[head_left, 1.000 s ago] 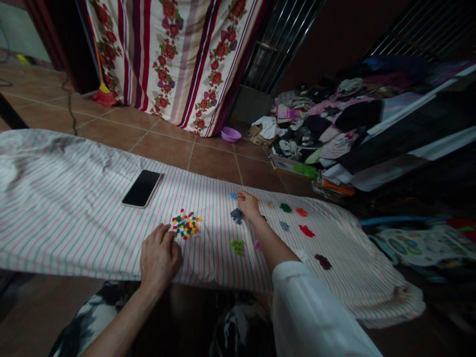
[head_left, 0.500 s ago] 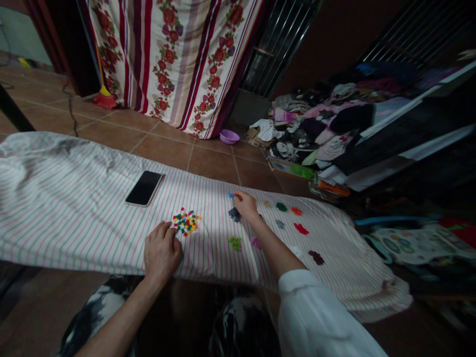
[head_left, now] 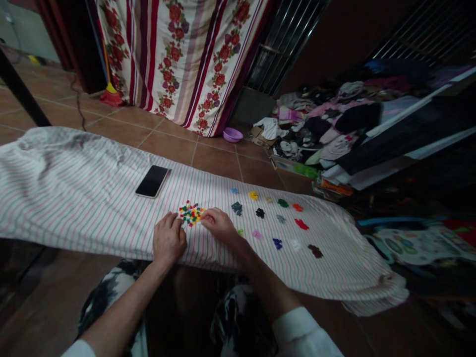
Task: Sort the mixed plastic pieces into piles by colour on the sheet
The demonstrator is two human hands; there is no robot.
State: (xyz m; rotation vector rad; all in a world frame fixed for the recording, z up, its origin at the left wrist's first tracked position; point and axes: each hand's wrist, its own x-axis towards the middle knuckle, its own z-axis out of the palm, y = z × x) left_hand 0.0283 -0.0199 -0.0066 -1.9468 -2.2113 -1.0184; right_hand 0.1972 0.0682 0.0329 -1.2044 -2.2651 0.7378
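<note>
A mixed pile of tiny coloured pieces (head_left: 191, 214), red, yellow, green, white and blue, lies on the striped cloth (head_left: 111, 198). My left hand (head_left: 169, 239) rests on the cloth at the pile's left edge, its fingers loosely bent and lying down. At the right edge of the pile, my right hand (head_left: 219, 224) has thumb and fingertips pinched together; whatever is between them is too small to see. Small single-colour heaps stand to the right, among them light blue (head_left: 234, 190), yellow (head_left: 253, 195), dark grey (head_left: 237, 208) and black (head_left: 260, 213). My right wrist partly hides the lime-green heap (head_left: 240, 232).
A phone (head_left: 152, 181) lies left of the pile. More heaps, such as red (head_left: 301, 224), dark blue (head_left: 277, 243) and brown (head_left: 315, 251), sit farther right. Beyond the cloth are a purple basin (head_left: 232, 135), a floral curtain (head_left: 193, 59) and piled clothes (head_left: 320, 119).
My right hand has come back leftward from the light blue heap to the mixed pile, uncovering the yellow, black and dark blue heaps. My left hand stays beside the pile. The view has shifted slightly.
</note>
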